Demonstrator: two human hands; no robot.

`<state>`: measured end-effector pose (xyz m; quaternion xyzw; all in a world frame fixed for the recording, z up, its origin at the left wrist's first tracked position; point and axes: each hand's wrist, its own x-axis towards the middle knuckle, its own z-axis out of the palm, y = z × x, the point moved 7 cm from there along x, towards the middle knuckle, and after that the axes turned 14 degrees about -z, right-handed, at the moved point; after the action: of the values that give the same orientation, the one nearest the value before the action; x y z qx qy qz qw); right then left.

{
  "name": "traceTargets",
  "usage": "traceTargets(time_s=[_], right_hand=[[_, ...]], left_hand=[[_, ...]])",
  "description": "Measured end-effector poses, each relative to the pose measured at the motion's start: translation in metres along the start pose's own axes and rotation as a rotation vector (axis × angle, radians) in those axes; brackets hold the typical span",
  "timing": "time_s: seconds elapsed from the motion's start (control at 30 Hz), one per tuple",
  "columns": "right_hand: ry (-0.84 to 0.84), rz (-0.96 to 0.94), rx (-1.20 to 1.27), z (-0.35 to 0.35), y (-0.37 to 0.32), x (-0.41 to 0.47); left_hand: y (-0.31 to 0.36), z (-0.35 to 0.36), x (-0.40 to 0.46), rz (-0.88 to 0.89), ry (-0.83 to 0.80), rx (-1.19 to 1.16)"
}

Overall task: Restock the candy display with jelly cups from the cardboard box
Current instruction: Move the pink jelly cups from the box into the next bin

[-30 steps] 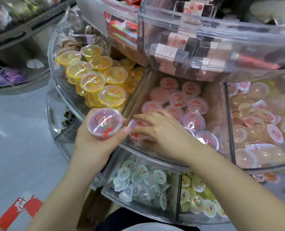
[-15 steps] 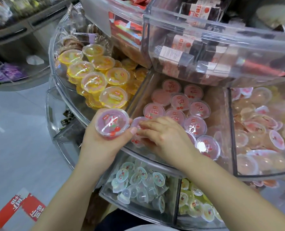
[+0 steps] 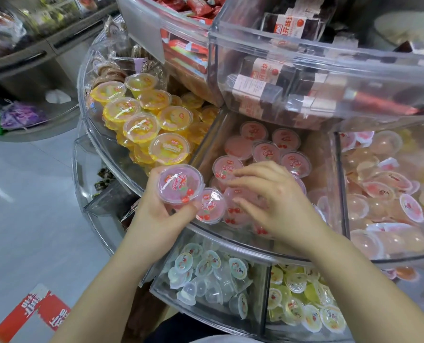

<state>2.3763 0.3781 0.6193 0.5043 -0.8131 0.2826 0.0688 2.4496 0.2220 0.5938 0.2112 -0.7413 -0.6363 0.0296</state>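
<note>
My left hand (image 3: 160,214) grips a pink jelly cup (image 3: 180,184) with a cherry lid, held upright just outside the front rim of the clear display bin (image 3: 255,246). A second pink jelly cup (image 3: 209,205) sits tilted at the bin's front left corner, touching the held one. My right hand (image 3: 268,196) reaches into the bin with fingers spread over the pink cups (image 3: 268,149) stacked there; whether it grips one is hidden under the palm. The cardboard box is out of view.
Yellow jelly cups (image 3: 141,125) fill the compartment to the left, pale peach cups (image 3: 389,194) the one to the right. An upper acrylic tier (image 3: 305,53) with boxed sweets overhangs the bin. A lower tier holds small clear cups (image 3: 206,276) and yellow cups (image 3: 302,300). Grey floor lies left.
My left hand has stayed beside the bin with its cup. My right hand has lifted its fingers and spread them, uncovering the cup at the front left corner.
</note>
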Motion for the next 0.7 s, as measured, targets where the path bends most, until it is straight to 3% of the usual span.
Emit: traceTargets(time_s=[0.2,0.27,0.37,0.5,0.57,0.7], right_hand=[[-0.391,-0.172,-0.191,0.038,-0.020,0.009],[-0.428,-0.216,-0.278,0.051,-0.022,0.016],[-0.331,-0.170,-0.210,0.051,-0.019,0.027],[0.065,0.231,0.374,0.014,0.010,0.023],[0.186,0.316,0.488,0.003,0.020,0.019],[0.114,0.318,0.455,0.006,0.014,0.021]], left_hand=[[0.000,-0.002,0.000,0.023,0.020,-0.039],[0.000,-0.005,0.000,0.034,0.031,-0.061],[0.001,-0.010,-0.002,0.055,0.047,-0.086],[-0.002,-0.018,-0.004,0.057,0.064,-0.101],[-0.005,-0.021,-0.005,0.050,0.071,-0.100],[-0.006,-0.023,-0.007,0.053,0.065,-0.101]])
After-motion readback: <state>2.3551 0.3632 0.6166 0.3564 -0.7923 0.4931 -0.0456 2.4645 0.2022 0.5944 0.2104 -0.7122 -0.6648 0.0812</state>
